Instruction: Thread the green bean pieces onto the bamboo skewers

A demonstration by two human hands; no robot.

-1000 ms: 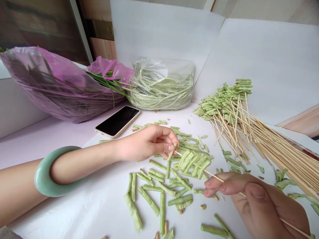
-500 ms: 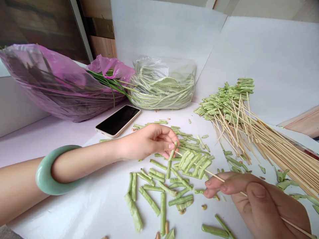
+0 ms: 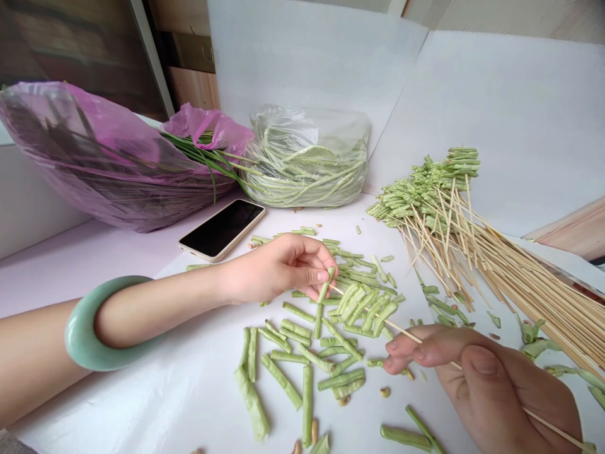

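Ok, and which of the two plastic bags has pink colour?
The left bag, with green stalks poking out; the right bag is colourless and holds pale beans.

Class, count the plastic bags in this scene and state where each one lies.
2. The purple bag lies at the back left; the clear bag is at the back, just right of it, beyond the phone. Folds may hide another.

open: bench [image 3: 142,403] front-left, nearer than left forearm [image 3: 174,309] | centre: scattered bean pieces [image 3: 307,403] block low passes | right: skewer pile [image 3: 524,277] blocks | back-left: purple bag [image 3: 118,170], clear bag [image 3: 307,167] wall it off | phone [image 3: 222,228] just beyond forearm
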